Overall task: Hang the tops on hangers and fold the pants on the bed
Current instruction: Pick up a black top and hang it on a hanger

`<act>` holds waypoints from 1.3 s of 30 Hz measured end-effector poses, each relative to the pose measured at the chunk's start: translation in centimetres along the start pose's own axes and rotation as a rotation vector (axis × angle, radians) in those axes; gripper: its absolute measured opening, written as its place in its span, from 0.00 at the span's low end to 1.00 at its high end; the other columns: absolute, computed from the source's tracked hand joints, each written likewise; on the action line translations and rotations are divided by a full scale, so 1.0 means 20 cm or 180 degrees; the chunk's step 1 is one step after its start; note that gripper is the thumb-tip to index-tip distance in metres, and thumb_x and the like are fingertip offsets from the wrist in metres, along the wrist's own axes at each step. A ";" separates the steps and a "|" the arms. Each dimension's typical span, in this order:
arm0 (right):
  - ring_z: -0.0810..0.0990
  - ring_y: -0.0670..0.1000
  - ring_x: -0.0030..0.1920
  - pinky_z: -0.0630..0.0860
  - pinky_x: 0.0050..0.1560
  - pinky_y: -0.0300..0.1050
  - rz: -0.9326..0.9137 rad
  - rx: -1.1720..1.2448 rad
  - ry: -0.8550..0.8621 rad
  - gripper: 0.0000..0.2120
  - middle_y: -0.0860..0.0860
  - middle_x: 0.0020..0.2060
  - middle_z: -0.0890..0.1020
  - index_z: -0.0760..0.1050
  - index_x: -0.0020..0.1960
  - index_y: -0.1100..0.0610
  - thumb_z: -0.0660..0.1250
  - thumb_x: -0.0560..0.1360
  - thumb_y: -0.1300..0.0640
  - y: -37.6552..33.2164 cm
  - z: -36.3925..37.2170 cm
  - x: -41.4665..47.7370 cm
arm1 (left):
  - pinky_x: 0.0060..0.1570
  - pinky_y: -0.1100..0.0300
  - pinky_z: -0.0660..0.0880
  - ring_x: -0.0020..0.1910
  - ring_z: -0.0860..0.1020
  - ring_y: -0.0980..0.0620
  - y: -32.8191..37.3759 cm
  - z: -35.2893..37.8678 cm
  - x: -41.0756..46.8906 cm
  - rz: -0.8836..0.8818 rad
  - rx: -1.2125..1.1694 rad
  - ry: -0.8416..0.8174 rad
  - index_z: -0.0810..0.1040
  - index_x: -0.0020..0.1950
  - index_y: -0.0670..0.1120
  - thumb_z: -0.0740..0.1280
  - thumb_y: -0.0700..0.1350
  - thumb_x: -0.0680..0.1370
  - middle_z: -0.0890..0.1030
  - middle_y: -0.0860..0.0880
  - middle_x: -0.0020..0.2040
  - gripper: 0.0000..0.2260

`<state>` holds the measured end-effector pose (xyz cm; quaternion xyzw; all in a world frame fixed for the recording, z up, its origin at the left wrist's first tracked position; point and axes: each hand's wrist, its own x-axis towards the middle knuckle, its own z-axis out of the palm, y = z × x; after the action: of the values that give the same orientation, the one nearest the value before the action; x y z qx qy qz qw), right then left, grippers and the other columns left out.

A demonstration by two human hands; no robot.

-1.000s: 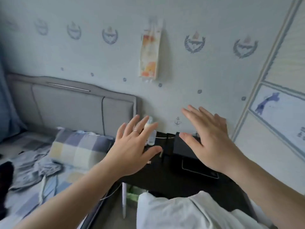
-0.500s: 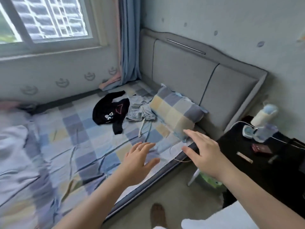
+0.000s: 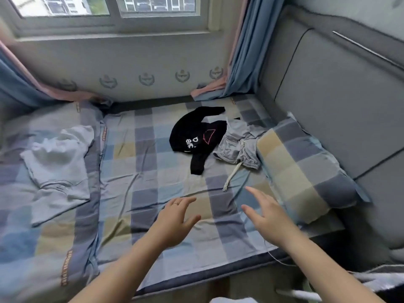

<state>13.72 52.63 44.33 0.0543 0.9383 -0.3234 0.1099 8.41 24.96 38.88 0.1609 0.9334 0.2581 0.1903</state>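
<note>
A black top (image 3: 195, 136) with white lettering lies crumpled in the middle of the checked bed (image 3: 153, 186). Touching its right side is a pair of grey drawstring pants (image 3: 239, 145), bunched up, with a cord trailing toward me. A pale grey garment (image 3: 59, 162) lies spread on the folded duvet at the left. My left hand (image 3: 172, 221) and my right hand (image 3: 267, 215) hover over the near part of the bed, fingers straight and spread, holding nothing. Both are well short of the clothes. No hanger is in view.
A checked pillow (image 3: 303, 169) leans against the grey padded headboard (image 3: 332, 90) at the right. A folded checked duvet (image 3: 32, 226) covers the left side. Blue curtains (image 3: 247, 51) hang beside the window (image 3: 109, 9) behind the bed. A thin white cable (image 3: 282, 262) runs off the bed's near edge.
The view has swung left from the wall and black bedside table to face the bed squarely. Both hands stay open and have come down over the near mattress.
</note>
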 end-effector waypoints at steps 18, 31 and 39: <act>0.63 0.50 0.75 0.63 0.74 0.53 0.0088 -0.0157 -0.0234 0.27 0.46 0.75 0.67 0.59 0.79 0.46 0.62 0.82 0.49 0.68 1.32 2.16 | 0.71 0.51 0.64 0.75 0.62 0.48 -1.42 0.85 1.79 -0.0357 0.0341 -0.0027 0.64 0.77 0.55 0.61 0.56 0.82 0.65 0.52 0.78 0.23; 0.50 0.57 0.80 0.54 0.74 0.62 -0.0312 -0.1368 0.0828 0.38 0.48 0.81 0.51 0.49 0.79 0.38 0.61 0.75 0.31 1.14 2.16 3.74 | 0.61 0.46 0.70 0.69 0.71 0.41 -2.19 1.24 3.40 0.0019 0.0820 0.1923 0.57 0.80 0.57 0.60 0.57 0.81 0.52 0.51 0.83 0.28; 0.69 0.59 0.64 0.63 0.58 0.58 -0.0634 -0.1268 0.2086 0.15 0.49 0.65 0.72 0.73 0.65 0.45 0.60 0.79 0.46 1.21 2.17 4.02 | 0.56 0.46 0.71 0.58 0.72 0.39 -2.19 1.13 3.76 0.0049 0.1010 0.2496 0.75 0.65 0.48 0.59 0.45 0.82 0.76 0.45 0.62 0.13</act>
<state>-52.66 47.26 -22.86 0.0410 0.9687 -0.1098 -0.2189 -56.32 28.72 -23.42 0.0848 0.9621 0.1543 -0.2083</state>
